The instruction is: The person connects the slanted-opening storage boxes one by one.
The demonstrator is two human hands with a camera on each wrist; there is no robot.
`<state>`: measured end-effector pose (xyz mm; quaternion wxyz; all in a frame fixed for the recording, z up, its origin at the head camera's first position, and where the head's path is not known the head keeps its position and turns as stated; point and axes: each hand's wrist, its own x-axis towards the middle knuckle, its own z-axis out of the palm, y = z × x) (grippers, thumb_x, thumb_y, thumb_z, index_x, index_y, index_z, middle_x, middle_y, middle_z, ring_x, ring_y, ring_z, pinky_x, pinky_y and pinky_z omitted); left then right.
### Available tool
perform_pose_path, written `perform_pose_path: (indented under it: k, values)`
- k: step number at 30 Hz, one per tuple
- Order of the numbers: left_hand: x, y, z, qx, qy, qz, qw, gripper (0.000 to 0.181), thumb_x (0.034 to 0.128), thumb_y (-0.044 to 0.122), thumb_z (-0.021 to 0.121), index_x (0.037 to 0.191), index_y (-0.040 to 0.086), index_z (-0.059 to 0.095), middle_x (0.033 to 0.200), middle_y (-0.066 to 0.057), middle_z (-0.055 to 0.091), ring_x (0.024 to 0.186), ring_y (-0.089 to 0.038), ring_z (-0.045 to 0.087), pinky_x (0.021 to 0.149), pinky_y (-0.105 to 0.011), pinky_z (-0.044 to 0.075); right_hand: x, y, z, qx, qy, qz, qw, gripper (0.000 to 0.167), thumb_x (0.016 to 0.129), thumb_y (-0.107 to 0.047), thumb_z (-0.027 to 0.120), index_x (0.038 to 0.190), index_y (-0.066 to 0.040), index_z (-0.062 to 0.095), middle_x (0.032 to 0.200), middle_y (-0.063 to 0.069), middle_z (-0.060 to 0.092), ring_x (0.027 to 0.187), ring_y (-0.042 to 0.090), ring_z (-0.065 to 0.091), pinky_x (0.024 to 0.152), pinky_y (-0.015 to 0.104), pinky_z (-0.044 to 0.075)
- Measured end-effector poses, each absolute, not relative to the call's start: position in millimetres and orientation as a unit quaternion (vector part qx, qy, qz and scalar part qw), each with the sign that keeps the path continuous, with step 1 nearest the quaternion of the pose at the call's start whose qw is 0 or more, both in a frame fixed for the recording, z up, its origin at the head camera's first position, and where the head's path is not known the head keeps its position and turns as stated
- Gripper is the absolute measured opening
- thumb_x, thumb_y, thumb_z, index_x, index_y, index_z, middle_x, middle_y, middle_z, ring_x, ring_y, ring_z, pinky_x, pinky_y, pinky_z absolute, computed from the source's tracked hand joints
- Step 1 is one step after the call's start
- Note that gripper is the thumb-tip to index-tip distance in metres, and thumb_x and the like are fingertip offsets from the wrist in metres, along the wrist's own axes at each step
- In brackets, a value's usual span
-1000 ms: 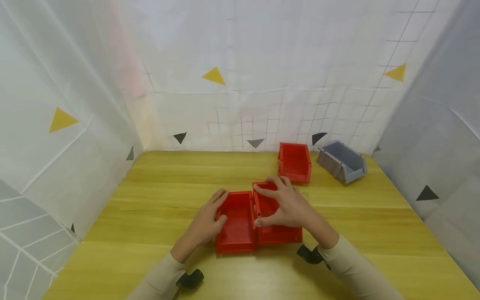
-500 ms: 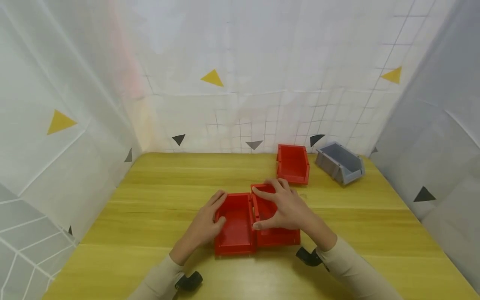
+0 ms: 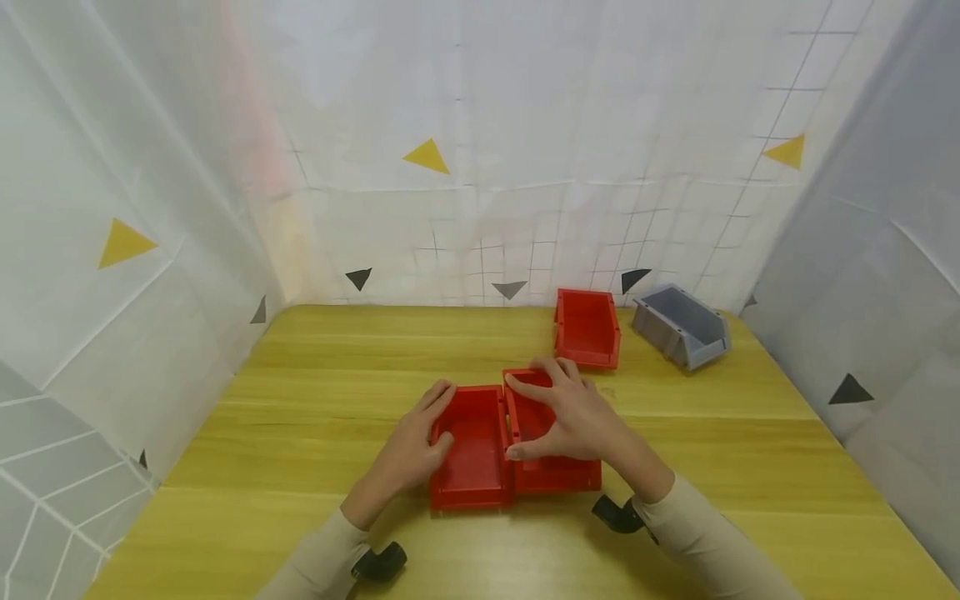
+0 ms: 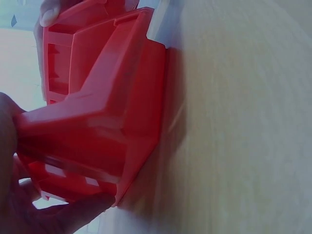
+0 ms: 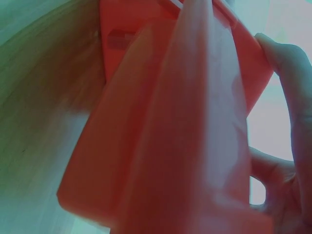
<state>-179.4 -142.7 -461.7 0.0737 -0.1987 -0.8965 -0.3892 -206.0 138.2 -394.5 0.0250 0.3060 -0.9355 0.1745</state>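
Observation:
Two red bins sit side by side on the wooden table, the left bin [image 3: 471, 454] against the slightly angled right bin [image 3: 558, 477]. My left hand [image 3: 408, 442] grips the left bin's outer side wall, thumb over the rim and fingers outside. Over the right bin reaches my right hand [image 3: 573, 412], its thumb and index finger at the wall beside the left bin; other fingers lie over its far end. In the left wrist view, the left hand [image 4: 58, 209] holds the red bin [image 4: 97, 126] by its side. Red plastic [image 5: 170, 136] fills the right wrist view beside the right hand [image 5: 287, 117].
Behind the right hand stands another red bin [image 3: 587, 329], and a grey bin [image 3: 682, 325] lies at an angle to its right. White sheets with triangles [image 3: 427, 157] hang behind and beside the table [image 3: 315, 367].

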Motion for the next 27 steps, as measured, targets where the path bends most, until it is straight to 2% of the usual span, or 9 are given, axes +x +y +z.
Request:
perform_pose_path:
  k: [27]
  values:
    - [-178.1, -142.2, -461.5, -0.204, -0.897, -0.383, 0.081, 0.068, 0.0938, 0.004, 0.058, 0.16, 0.002, 0.039, 0.167, -0.008, 0.03, 0.151, -0.026, 0.031, 0.116, -0.049, 0.033, -206.3, 139.4, -399.7, 0.308, -0.934, 0.181, 0.024, 0.102, 0.069, -0.08, 0.076, 0.153, -0.028, 0.056, 0.154, 0.016, 0.04, 0.141, 0.043, 0.03, 0.1, 0.074, 0.037]
